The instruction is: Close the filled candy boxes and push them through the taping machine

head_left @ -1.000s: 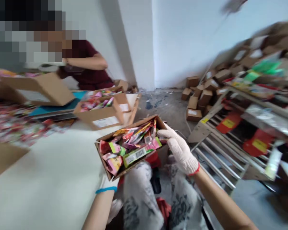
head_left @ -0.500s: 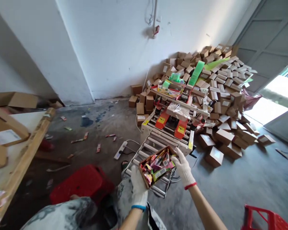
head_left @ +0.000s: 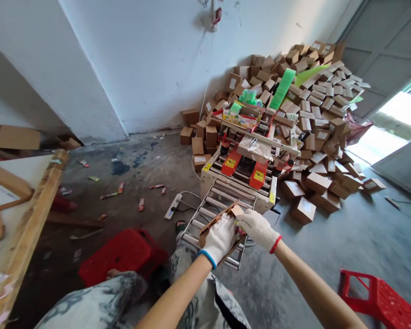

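An open cardboard box (head_left: 205,234) of colourful wrapped snacks rests tilted on the steel roller conveyor (head_left: 215,201) in front of me. My left hand (head_left: 222,235), in a white knit glove with a blue cuff, lies across the box with its fingers stretched out over the contents. My right hand (head_left: 258,228), in a matching glove with a red cuff, has its fingers bent round the box's right end, beside a raised tan flap (head_left: 237,210). Both hands cover most of the snacks; a little pink wrapping shows between them.
Beyond the rollers stands a carton-sealing machine (head_left: 245,169) with orange guides. Brown cartons (head_left: 318,119) are heaped behind it. A power strip (head_left: 173,205) and scattered packets lie on the floor. Red stools (head_left: 119,256) stand left and right; a wood-edged table (head_left: 30,228) is at left.
My left hand has moved from the box's left side onto its contents. My right hand has turned inward at the right end. The box now sits lower-walled in view, with flaps showing raised.
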Demonstrator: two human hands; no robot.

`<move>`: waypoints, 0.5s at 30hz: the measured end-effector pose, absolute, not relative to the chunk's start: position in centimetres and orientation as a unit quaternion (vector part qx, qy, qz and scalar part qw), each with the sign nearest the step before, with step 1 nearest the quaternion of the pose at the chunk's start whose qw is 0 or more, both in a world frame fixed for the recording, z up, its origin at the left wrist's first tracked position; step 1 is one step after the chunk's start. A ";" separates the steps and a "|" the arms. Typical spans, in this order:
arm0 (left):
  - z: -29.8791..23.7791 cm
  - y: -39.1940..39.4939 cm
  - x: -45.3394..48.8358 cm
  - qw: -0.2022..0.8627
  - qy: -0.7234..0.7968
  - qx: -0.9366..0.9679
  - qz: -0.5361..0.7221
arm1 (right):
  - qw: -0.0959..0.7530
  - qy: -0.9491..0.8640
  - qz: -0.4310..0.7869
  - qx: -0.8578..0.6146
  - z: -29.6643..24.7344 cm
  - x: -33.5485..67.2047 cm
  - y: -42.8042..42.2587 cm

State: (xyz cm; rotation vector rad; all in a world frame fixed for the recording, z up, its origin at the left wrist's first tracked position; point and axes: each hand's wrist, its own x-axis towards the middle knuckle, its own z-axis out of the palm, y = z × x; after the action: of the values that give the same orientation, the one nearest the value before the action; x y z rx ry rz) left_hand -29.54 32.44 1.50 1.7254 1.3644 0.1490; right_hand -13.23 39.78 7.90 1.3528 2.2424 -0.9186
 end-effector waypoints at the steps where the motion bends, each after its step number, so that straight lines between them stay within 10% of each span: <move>1: 1.4 32.4 -29.7 0.460 0.549 0.694 0.078 | 0.193 0.802 -0.309 0.473 7.9 -13.7 39.8; 9: 1.5 30.5 -33.4 0.500 0.558 0.514 0.418 | 0.293 0.715 -0.154 0.616 6.3 -19.6 40.9; 15: 3.3 33.3 -36.2 0.370 0.592 0.614 0.369 | 0.327 0.669 -0.129 0.655 3.0 -23.3 42.3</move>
State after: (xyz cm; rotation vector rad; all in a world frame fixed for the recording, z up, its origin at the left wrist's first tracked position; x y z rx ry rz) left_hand -36.21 33.28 3.34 1.5750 1.5190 0.9457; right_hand -23.32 42.28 3.01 1.7156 1.7524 -0.3383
